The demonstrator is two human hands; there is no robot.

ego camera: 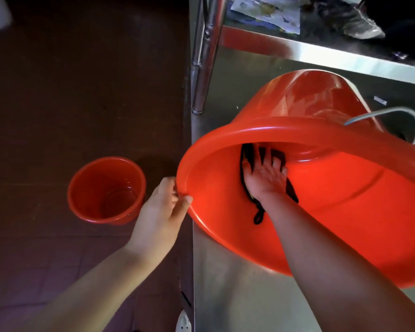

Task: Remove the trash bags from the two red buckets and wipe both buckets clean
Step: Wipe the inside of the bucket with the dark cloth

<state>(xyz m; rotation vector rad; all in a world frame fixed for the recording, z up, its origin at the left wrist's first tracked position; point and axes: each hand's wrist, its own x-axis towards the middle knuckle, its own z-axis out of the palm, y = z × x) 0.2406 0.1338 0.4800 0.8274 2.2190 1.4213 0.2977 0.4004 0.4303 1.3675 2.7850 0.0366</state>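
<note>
A large red bucket [345, 212] lies tipped on its side on a steel table [237, 295], its mouth facing me. My left hand [161, 216] pinches its rim at the left edge. Deep inside the bucket, my right hand [265, 178] presses a dark cloth [246, 161] flat against the inner wall, fingers spread. A smaller red bucket [106, 190] stands upright on the dark floor to the left, with nothing visible inside it. No trash bag shows in either bucket.
The bucket's grey wire handle [393, 113] arcs at the right. A metal table leg [201, 56] rises at the upper middle. Printed paper [266, 10] and a shoe [357, 22] lie beyond the table's far edge. The dark floor [70, 80] spreads to the left.
</note>
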